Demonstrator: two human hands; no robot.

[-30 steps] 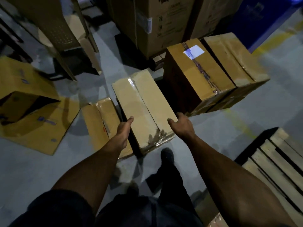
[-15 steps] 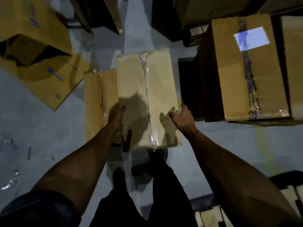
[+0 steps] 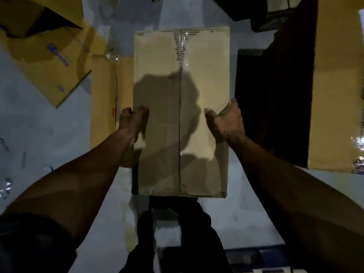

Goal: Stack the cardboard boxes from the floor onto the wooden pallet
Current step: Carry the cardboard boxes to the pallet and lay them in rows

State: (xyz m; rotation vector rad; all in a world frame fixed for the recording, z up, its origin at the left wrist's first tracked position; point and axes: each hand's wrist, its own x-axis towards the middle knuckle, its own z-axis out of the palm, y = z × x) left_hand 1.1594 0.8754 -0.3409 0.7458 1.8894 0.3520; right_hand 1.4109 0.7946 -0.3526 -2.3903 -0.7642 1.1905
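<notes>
Since the earlier frame the taped cardboard box [image 3: 181, 113] fills more of the centre of the frame; the left hand [image 3: 131, 123] grips its left edge, thumb on top, and the right hand [image 3: 226, 121] grips its right edge, fingers curled under; grey concrete floor [image 3: 49, 138] below; flattened cardboard [image 3: 51, 62] upper left; another box [image 3: 336, 95] at right.

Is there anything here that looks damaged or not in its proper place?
Yes. At the upper left, an opened yellow box lies tipped on the floor with its flap spread flat. Small shiny scraps are scattered at the left edge. The taped box held by the left hand and right hand looks intact.
</notes>
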